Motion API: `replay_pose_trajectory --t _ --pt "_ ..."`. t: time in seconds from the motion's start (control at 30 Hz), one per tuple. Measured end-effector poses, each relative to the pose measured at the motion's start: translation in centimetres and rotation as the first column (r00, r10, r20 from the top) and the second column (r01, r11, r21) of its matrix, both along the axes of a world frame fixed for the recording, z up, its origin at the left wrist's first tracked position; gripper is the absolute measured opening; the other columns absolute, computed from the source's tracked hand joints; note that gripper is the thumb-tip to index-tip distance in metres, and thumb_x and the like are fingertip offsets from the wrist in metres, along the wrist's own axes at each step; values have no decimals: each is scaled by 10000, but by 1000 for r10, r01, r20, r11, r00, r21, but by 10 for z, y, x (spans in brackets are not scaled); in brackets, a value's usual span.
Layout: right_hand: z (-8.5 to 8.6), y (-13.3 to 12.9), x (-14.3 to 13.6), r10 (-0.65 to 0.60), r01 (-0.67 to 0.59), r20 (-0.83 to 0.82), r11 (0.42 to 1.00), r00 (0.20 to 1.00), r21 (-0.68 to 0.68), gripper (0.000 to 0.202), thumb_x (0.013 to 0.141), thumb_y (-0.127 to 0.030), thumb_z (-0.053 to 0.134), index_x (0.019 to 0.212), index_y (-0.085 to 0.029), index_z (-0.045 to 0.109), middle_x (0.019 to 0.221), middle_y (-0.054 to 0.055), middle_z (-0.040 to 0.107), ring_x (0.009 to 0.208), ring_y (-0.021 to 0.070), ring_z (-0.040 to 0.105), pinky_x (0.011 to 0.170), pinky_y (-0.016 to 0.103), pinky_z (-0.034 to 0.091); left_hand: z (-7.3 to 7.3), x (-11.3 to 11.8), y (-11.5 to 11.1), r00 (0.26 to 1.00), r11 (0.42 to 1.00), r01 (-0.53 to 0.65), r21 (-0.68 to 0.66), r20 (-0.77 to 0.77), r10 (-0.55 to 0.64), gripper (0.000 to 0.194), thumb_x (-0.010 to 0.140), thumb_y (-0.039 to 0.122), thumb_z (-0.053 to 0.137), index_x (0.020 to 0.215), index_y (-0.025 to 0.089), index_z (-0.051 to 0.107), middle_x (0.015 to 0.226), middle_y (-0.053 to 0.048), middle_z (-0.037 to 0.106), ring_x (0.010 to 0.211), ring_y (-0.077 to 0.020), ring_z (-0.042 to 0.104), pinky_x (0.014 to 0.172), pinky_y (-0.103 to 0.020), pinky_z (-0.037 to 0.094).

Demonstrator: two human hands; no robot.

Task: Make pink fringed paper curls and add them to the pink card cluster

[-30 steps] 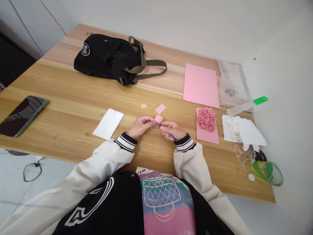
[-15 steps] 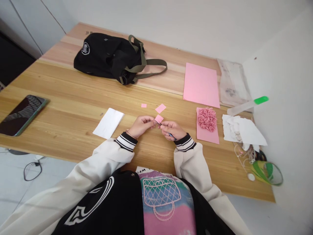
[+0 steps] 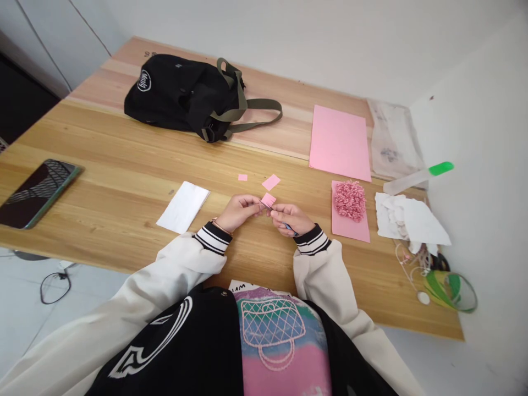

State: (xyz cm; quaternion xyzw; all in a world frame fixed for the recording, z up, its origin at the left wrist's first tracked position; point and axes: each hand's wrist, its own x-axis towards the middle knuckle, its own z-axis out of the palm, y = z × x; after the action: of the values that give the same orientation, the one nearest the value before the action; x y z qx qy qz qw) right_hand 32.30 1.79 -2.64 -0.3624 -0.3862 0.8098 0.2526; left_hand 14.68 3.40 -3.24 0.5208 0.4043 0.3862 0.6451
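Head view: over the table (image 3: 124, 165), inside the middle of its near edge, the left hand (image 3: 244, 213) pinches a small pink slip (image 3: 268, 199) between thumb and fingers, while the right hand (image 3: 292, 219) is closed round a blue-handled tool (image 3: 290, 227), its dark blade against the slip. Two loose pink pieces (image 3: 271, 182) lie just beyond, toward the far edge. A pink pompom (image 3: 350, 201) rests on a pink card (image 3: 346, 231) toward the right edge; a black bag (image 3: 169, 96) lies by the far left corner, a phone (image 3: 37, 192) toward the near left.

Black bag (image 3: 173, 96) reads "Mmlg" (in white); shirt lettering (image 3: 239, 287) unclear.
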Motion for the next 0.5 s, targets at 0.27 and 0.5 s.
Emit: replay_pose_trajectory --t 0.27,0.5 --pt "0 0 0 3 -3 0 1000 1000 -11 395 669 -439 687 861 -144 508 410 -129 394 241 1 261 259 129 137 1 0 0 1000 1000 21 -2 4 -21 222 643 330 672 580 123 624 524 11 555 517 -76 458 542 -221 367" --pt "0 0 0 -4 4 2 1000 1000 -18 392 674 -435 685 864 -145 502 409 -125 409 237 3 266 258 132 136 2 0 1 1000 1000 20 -7 -12 -20 245 639 353 671 571 124 615 518 5 551 513 -79 455 536 -223 368"
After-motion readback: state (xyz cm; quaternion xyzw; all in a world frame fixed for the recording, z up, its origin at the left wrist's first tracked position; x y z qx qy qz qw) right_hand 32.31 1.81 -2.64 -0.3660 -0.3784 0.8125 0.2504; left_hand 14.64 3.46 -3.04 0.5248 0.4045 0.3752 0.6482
